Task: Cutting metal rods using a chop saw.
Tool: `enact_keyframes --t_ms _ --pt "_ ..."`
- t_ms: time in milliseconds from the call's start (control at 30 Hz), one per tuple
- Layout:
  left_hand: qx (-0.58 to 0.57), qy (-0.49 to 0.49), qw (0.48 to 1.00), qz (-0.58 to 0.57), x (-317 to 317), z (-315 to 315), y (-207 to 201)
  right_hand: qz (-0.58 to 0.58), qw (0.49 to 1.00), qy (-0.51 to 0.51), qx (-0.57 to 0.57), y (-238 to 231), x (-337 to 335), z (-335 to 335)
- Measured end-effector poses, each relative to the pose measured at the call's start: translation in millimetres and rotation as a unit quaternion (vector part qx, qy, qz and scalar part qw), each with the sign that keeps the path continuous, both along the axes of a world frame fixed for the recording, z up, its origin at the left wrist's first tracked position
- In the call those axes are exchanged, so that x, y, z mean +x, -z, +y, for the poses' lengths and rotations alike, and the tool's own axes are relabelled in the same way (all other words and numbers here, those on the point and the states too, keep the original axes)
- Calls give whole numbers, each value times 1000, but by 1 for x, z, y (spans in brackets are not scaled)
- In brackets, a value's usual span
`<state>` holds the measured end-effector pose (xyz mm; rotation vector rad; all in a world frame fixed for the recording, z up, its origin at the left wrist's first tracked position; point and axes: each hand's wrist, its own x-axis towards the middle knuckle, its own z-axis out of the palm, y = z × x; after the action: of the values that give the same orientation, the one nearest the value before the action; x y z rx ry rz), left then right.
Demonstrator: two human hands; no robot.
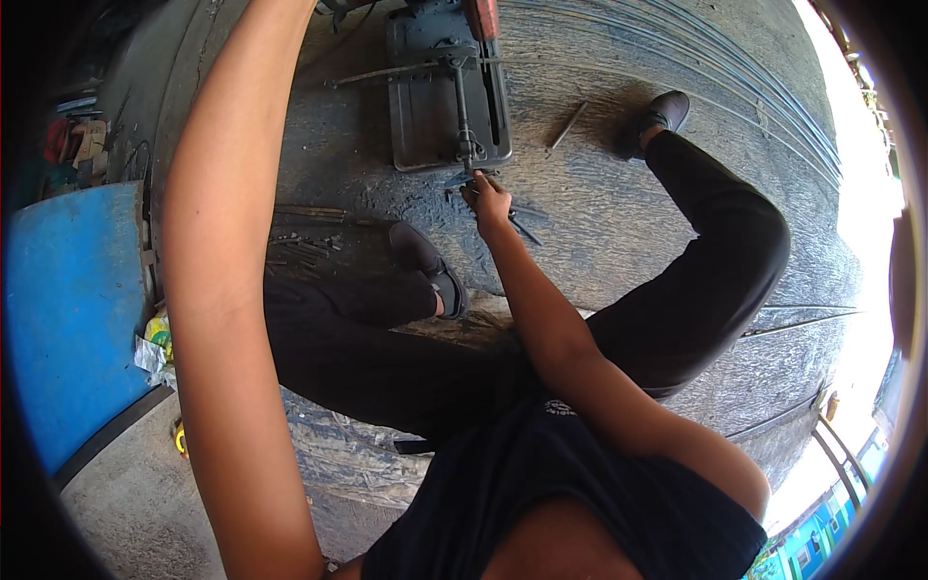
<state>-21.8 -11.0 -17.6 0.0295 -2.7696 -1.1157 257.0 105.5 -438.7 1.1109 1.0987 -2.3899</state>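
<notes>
The right hand [489, 201] has its fingers curled closed on the near end of a straight, dark metal vise screw [462, 111]. The left hand lies beyond the upper edge; its state cannot be told. The screw runs lengthwise above a black, rectangular, dust-smudged metal saw base [410, 121], flat on the floor ahead of the person. Farther along, 1 long, thin metal rod [387, 73] crosses it, and a scuffed red saw part [483, 19] stands behind.
</notes>
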Motion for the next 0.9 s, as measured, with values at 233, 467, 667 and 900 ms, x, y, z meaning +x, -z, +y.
enact_keyframes --t_ms 233,467,667,900 --pt "-24 -14 1000 9 9 3 4 -91 988 76 -100 30 -11 -3" --pt "-14 -12 999 26 13 3 3 328 697 -82 632 11 15 -9" --pt "-117 -16 991 65 9 -1 4 132 909 -170 357 4 6 -2" --pt "-77 -25 996 30 11 2 4 -66 973 57 -214 5 -18 3"
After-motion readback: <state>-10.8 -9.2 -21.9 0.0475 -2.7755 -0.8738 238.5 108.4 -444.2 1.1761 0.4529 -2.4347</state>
